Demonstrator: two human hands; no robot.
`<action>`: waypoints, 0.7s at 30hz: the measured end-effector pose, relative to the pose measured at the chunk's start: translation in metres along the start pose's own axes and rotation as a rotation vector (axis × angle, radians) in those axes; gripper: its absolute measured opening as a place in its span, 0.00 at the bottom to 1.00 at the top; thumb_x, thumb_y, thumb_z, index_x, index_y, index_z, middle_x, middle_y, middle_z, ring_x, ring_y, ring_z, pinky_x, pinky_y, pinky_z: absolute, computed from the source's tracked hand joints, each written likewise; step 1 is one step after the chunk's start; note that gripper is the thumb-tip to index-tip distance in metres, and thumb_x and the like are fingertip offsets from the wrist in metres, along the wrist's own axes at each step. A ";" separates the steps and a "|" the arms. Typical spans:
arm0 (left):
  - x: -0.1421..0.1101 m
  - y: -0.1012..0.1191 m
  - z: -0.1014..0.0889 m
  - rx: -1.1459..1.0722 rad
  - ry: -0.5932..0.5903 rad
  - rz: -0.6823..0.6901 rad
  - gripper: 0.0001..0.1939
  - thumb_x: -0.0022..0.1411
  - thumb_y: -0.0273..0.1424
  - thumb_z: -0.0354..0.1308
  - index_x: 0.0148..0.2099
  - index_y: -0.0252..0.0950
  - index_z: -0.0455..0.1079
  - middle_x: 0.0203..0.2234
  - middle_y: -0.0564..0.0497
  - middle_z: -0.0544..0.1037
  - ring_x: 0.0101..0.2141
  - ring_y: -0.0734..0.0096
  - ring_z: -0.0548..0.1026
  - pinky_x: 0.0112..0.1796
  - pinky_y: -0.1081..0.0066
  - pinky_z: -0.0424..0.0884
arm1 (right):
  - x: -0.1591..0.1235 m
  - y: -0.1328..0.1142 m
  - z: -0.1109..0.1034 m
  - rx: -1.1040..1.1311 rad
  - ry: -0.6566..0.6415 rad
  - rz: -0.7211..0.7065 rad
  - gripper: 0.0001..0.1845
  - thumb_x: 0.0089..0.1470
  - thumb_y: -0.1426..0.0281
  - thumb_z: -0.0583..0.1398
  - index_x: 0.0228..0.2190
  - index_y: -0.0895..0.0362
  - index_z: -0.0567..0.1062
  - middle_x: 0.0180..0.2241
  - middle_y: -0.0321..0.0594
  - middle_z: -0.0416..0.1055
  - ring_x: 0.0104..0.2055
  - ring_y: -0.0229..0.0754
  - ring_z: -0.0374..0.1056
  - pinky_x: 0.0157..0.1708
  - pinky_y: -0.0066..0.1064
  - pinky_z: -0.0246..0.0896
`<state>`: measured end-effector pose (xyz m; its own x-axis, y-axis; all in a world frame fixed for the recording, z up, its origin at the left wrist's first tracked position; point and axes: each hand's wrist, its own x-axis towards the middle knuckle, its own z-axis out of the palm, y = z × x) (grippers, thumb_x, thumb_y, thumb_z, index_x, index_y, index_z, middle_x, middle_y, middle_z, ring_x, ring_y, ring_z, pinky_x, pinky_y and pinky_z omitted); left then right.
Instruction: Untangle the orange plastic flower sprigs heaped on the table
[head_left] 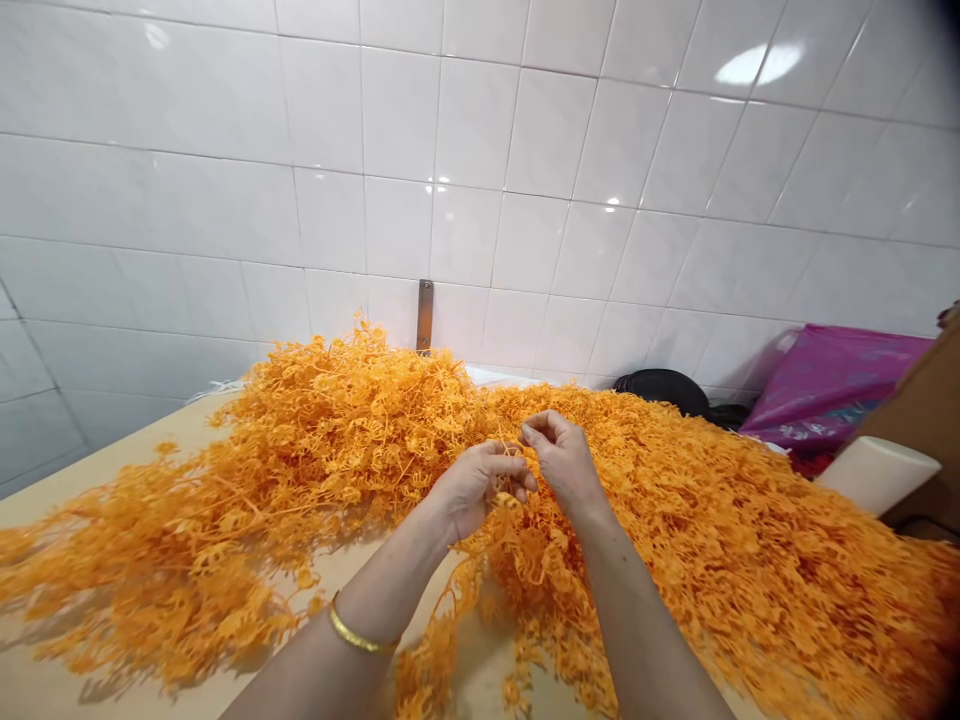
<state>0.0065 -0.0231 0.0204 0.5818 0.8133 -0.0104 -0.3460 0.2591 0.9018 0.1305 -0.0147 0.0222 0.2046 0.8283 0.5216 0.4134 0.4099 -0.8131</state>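
Note:
My left hand (480, 487) is curled round thin orange stems, and a bunch of orange artificial flower sprigs (531, 556) hangs below it toward the table. Close beside it, my right hand (561, 456) is closed in a pinch, thumb against forefinger, near the upper ends of the stems. What lies between those fingertips is too small to make out. Behind both hands rises a loose heap of orange sprigs (360, 400). A larger, denser pile of orange pieces (742, 520) spreads out to the right.
The pale tabletop (367, 570) meets a white tiled wall (472, 120). A metal strip (425, 315) stands against the wall. At the right are a black round object (664, 386), a purple bag (825, 385), a cream cylinder (874, 474) and a brown cardboard box (919, 410).

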 end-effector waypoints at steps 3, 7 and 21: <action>0.000 -0.003 0.001 0.096 0.061 0.044 0.12 0.44 0.21 0.53 0.35 0.33 0.58 0.16 0.53 0.70 0.15 0.81 0.62 0.22 0.77 0.57 | -0.001 -0.006 -0.001 0.026 -0.036 -0.036 0.10 0.45 0.63 0.55 0.28 0.58 0.68 0.29 0.39 0.67 0.31 0.38 0.63 0.31 0.28 0.58; 0.001 -0.007 0.003 0.191 0.022 0.158 0.14 0.43 0.19 0.53 0.36 0.33 0.59 0.14 0.55 0.68 0.16 0.80 0.62 0.21 0.76 0.57 | -0.007 -0.010 0.005 0.031 -0.209 0.063 0.15 0.43 0.60 0.56 0.32 0.56 0.69 0.28 0.38 0.67 0.20 0.34 0.60 0.19 0.26 0.55; 0.007 -0.011 -0.010 0.187 0.092 0.083 0.13 0.47 0.38 0.56 0.24 0.32 0.64 0.09 0.58 0.58 0.12 0.85 0.50 0.17 0.75 0.42 | 0.000 -0.006 -0.003 -0.151 0.180 -0.088 0.17 0.46 0.62 0.54 0.37 0.58 0.67 0.38 0.46 0.64 0.36 0.42 0.62 0.35 0.34 0.57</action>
<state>0.0073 -0.0156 0.0061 0.4841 0.8743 0.0355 -0.2425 0.0951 0.9655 0.1308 -0.0188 0.0277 0.3113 0.7049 0.6373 0.5618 0.4043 -0.7217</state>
